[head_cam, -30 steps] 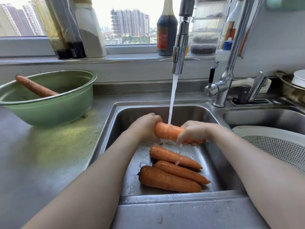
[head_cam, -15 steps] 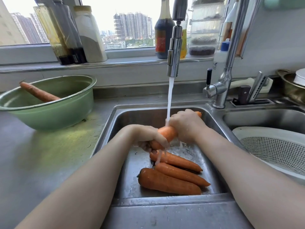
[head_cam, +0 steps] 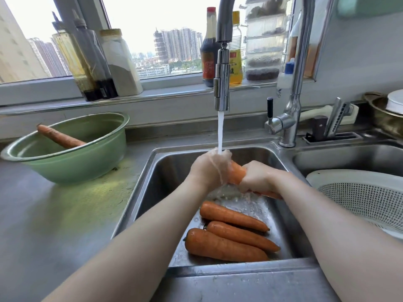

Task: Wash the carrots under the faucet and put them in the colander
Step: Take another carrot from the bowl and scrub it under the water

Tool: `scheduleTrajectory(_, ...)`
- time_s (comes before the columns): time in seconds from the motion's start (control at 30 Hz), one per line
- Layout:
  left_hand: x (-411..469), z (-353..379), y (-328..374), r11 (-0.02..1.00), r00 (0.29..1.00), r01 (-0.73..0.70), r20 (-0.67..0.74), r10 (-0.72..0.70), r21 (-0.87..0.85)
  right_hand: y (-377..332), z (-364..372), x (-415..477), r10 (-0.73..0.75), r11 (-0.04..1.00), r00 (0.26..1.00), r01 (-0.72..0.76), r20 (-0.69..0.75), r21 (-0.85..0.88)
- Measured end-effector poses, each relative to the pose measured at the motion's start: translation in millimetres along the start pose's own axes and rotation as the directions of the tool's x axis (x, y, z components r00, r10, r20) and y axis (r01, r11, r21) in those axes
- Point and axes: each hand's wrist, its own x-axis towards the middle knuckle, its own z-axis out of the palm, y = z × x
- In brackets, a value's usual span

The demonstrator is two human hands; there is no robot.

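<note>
Rinsing: left hand (head_cam: 209,168), right hand (head_cam: 257,179), grips wrapped round one carrot (head_cam: 237,173) under faucet (head_cam: 222,92); next into colander (head_cam: 359,197) (right sink (head_cam: 349,158)).

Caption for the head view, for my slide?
Left hand and right hand grip a carrot under the running faucet; three more carrots lie in the sink, colander at right.

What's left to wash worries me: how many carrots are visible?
5 carrots: one gripped by left hand and right hand under the faucet, three on the sink floor, one in the green bowl. Others may be hidden.
</note>
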Motion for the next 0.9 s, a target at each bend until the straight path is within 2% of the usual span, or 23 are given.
scheduleTrajectory(0.03, 0, -2, 0, 0.984, 0.998, 0.056, 0.035, -0.05, -0.169, 3, 0, 0, -0.007, 0.999, 1.0, 0.006, -0.011, -0.038)
scheduleTrajectory(0.07, 0, -18, 3, 0.921, 0.983, 0.169, 0.133, -0.129, -0.351, 5, 0, 0, -0.017, 0.997, 1.0, 0.015, -0.027, -0.072)
scheduleTrajectory(0.1, 6, -19, -1, 0.841, 0.961, 0.245, 0.237, -0.144, -0.483, 6, 0, 1, -0.025, 0.994, 0.999, 0.02, -0.043, -0.106)
scheduleTrajectory(0.13, 11, -25, -6, 0.878, 0.934, 0.248, 0.341, -0.105, -0.409, 6, 1, 1, -0.032, 0.989, 0.998, 0.023, -0.062, -0.146)
scheduleTrajectory(0.23, 17, -24, -27, 0.941, 0.892, 0.213, 0.446, -0.077, -0.264, 2, 2, 1, -0.072, 0.961, 0.991, 0.039, -0.111, -0.274)
scheduleTrajectory(0.33, 12, -25, -42, 0.809, 0.821, 0.366, 0.569, -0.047, -0.461, -1, 1, 2, -0.12, 0.949, 0.983, 0.071, -0.142, -0.308)
scheduleTrajectory(0.4, 8, -18, -48, 0.685, 0.79, 0.444, 0.613, 0.004, -0.577, 1, 3, 3, -0.117, 0.957, 0.984, 0.076, -0.136, -0.279)
scheduleTrajectory(0.47, -2, -9, -46, 0.495, 0.831, 0.483, 0.556, 0.0, -0.722, 3, 5, 6, -0.109, 0.975, 0.99, 0.088, -0.093, -0.205)
scheduleTrajectory(0.53, -9, 0, -41, 0.22, 0.869, 0.495, 0.481, -0.115, -0.841, 3, 6, 8, -0.107, 0.993, 0.992, 0.103, -0.069, -0.06)
scheduleTrajectory(0.57, -12, 3, -39, 0.159, 0.871, 0.487, 0.462, -0.169, -0.859, 3, 6, 9, -0.105, 0.995, 0.993, 0.105, -0.061, -0.004)
scheduleTrajectory(0.67, -12, 6, -31, 0.073, 0.847, 0.484, 0.446, -0.288, -0.872, 4, 9, 10, -0.079, 0.991, 0.996, 0.074, 0.039, 0.112)
scheduleTrajectory(0.7, -10, 8, -29, 0.005, 0.824, 0.465, 0.43, -0.369, -0.885, 3, 11, 9, -0.068, 0.985, 0.995, 0.055, 0.076, 0.161)
scheduleTrajectory(0.73, -9, 10, -26, -0.142, 0.789, 0.412, 0.43, -0.44, -0.9, 2, 12, 8, -0.057, 0.976, 0.993, 0.034, 0.101, 0.216)
scheduleTrajectory(0.77, -8, 10, -22, -0.343, 0.76, 0.314, 0.451, -0.467, -0.885, 1, 12, 8, -0.05, 0.959, 0.992, 0.014, 0.119, 0.285)
scheduleTrajectory(0.8, -8, 9, -16, -0.542, 0.765, 0.198, 0.474, -0.436, -0.817, -1, 13, 6, -0.048, 0.932, 0.99, -0.005, 0.136, 0.362)
scheduleTrajectory(0.83, -8, 6, -9, -0.677, 0.793, 0.087, 0.462, -0.397, -0.73, -3, 13, 3, -0.048, 0.902, 0.985, -0.03, 0.168, 0.431)
scheduleTrajectory(0.87, -8, 6, -3, -0.728, 0.815, 0.022, 0.435, -0.384, -0.685, -6, 12, 1, -0.048, 0.872, 0.975, -0.065, 0.218, 0.484)
scheduleTrajectory(0.9, -7, 6, 2, -0.736, 0.825, -0.013, 0.409, -0.39, -0.677, -8, 12, -1, -0.05, 0.848, 0.959, -0.106, 0.278, 0.519)
